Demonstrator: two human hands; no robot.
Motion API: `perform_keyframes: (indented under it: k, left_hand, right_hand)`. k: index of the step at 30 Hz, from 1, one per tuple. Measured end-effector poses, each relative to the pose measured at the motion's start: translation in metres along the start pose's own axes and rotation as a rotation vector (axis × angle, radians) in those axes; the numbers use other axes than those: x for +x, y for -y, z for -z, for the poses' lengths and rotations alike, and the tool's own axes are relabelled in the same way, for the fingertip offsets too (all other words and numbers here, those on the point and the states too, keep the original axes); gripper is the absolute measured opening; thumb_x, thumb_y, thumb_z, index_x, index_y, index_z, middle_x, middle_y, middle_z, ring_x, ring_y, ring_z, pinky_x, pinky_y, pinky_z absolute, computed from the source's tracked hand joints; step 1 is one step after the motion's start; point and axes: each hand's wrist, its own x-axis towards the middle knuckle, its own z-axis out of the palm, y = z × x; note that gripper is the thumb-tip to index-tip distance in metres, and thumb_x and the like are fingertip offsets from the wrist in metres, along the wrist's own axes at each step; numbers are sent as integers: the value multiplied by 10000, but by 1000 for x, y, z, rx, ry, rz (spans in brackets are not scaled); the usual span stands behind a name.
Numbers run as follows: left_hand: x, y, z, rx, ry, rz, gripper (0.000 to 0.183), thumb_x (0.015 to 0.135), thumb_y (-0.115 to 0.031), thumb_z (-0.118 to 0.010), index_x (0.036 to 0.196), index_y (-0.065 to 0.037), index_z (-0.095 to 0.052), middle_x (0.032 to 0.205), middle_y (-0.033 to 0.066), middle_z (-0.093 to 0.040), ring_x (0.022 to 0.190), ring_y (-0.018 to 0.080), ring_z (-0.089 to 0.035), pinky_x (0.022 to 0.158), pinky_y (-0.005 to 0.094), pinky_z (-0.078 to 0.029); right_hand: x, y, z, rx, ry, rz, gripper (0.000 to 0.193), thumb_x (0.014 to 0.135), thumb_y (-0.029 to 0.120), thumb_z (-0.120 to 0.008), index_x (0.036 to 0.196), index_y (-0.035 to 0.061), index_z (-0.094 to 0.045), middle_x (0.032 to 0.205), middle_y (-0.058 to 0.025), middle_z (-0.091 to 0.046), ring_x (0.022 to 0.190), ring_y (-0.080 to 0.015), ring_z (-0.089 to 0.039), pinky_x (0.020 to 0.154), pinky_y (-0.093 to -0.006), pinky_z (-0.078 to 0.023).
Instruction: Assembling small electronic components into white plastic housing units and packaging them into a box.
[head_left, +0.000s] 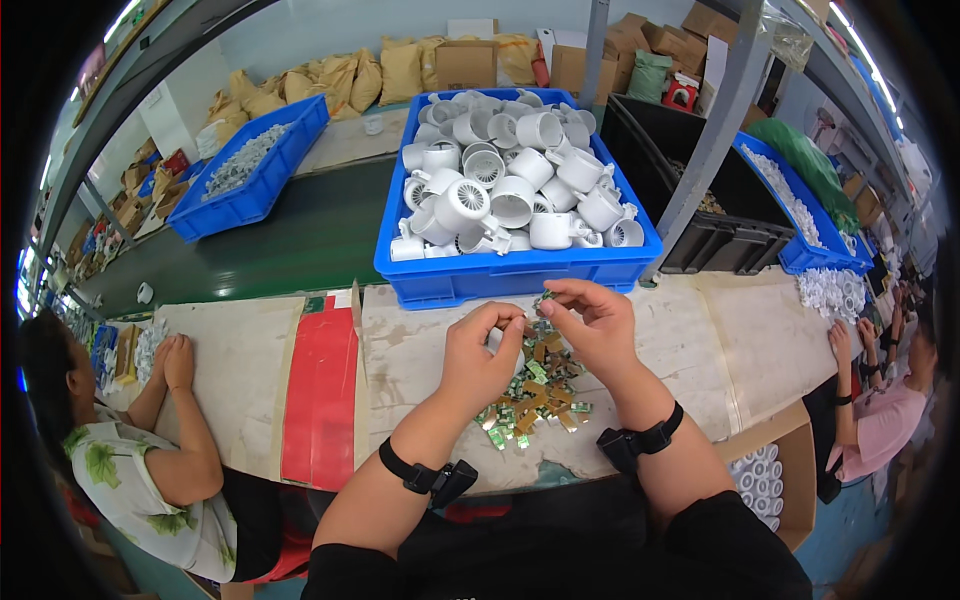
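My left hand [480, 352] is closed, thumb and forefinger pinched together. What it holds, if anything, I cannot make out; a bit of a white part [519, 352] shows beside its fingers. Close by on the right, my right hand [600, 325] pinches a small green circuit board [542, 300] between thumb and fingertips. Both hands hover over a loose pile of small green and brown circuit boards [530, 405] on the worktable [430, 385]. Just beyond them a blue crate [520, 268] is heaped with white cup-shaped housings [512, 200] with vented ends.
A red sheet [318, 400] lies left of my arms. Behind is a green conveyor belt [290, 255] with another blue crate [250, 195]. A black crate [735, 235] and grey post [712, 130] stand right. White rings fill a carton [800, 470] below. Co-workers sit either side.
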Motion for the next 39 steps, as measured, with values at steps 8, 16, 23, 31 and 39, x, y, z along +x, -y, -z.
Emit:
perform_keyframes:
  k: [8,16,23,31,39]
  left_hand:
    - [2,-10,-1,172,-70,-115,24,970,-38,-699,979,-15,-704,849,108,-700,762,262,-685,705,367,-524]
    - [1,-4,0,286,-67,-188,42,934,-51,-720,973,-40,-709,872,131,-705,777,361,-677,694,436,-533]
    - [0,-8,2,257,-65,-138,49,935,-54,-720,981,-39,-712,898,138,-720,806,373,-693,712,431,-544]
    - [1,-4,7,366,-52,-226,50,918,-62,-729,962,-46,-711,892,129,-725,798,361,-692,716,449,-543]
    - [3,-1,6,363,-46,-243,52,913,-29,-741,962,-29,-725,865,139,-724,772,342,-700,682,401,-540]
  right_hand:
    - [-4,0,-5,95,11,-183,219,933,40,-838,1135,-25,-787,997,-79,-802,909,-125,-732,860,-274,-581]
    - [-5,3,-14,355,-62,-315,106,955,7,-808,1040,-36,-761,1018,-97,-780,881,-128,-724,792,-278,-601]
    - [-8,-1,-8,285,-49,-316,124,943,29,-831,1042,-15,-770,944,-61,-782,801,-99,-708,726,-248,-578]
    - [-4,16,-12,-450,14,214,127,966,119,-774,1005,0,-795,877,-112,-772,752,-207,-725,700,-337,-559]
    - [-3,14,-4,-374,90,31,121,968,99,-758,982,-14,-799,797,-115,-747,686,-178,-698,626,-327,-530]
